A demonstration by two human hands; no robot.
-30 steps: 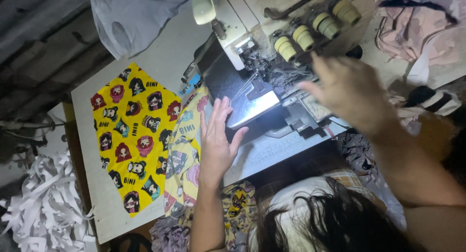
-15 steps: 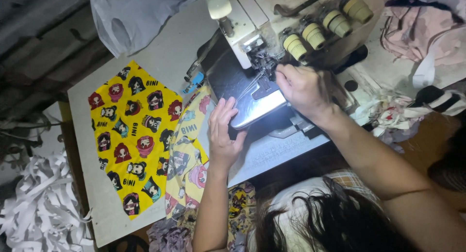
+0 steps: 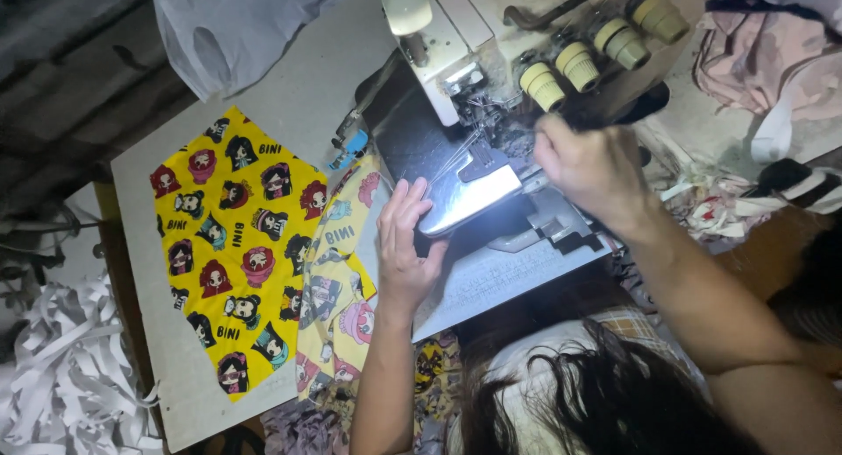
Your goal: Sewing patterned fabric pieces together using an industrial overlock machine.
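My left hand [image 3: 405,240] lies flat, fingers apart, on the sewing machine bed, its fingertips at the edge of the lit metal cover [image 3: 467,195]. Just left of it a yellow cartoon-print fabric piece [image 3: 340,280] hangs over the table edge. My right hand [image 3: 589,167] is at the needle area of the white overlock sewing machine [image 3: 456,34], fingers curled and pinched; what they hold is hidden. A second, larger yellow printed fabric piece [image 3: 230,245] lies flat on the grey table [image 3: 298,87].
Several cream thread spools [image 3: 579,62] sit on the machine top. A pale plastic bag [image 3: 232,30] lies at the table's far end. White paper or fabric strips [image 3: 61,367] pile up at the left. Pink cloth scraps [image 3: 763,60] lie at the right.
My right hand came down from above the machine to the needle area. My left hand stayed flat by the cover. The view shifted slightly.
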